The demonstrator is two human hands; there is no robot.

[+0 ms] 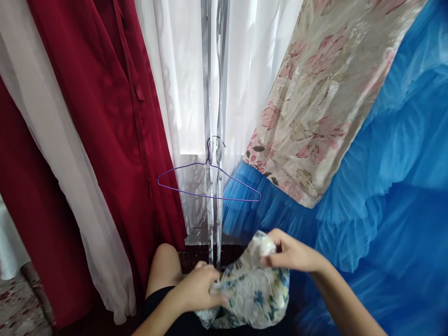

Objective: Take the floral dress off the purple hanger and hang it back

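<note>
A crumpled white garment with a blue and yellow floral print (261,298) lies bunched over my lap. My left hand (201,287) is closed on its left side, low in front of me. With thumb and fingers, my right hand (285,252) pinches the upper right edge of the same cloth and lifts it. The cloth's kind cannot be made out from its folds. Beyond my hands, an empty purple wire hanger (210,182) hangs from a metal rack (215,93); neither hand touches it.
On the left hang a dark red curtain (101,116) and a sheer white one (94,233). To the right are a beige panel with pink flowers (315,102) and ruffled blue tulle (392,154). White curtains (185,84) hang behind the rack. My bare knee (164,268) shows below.
</note>
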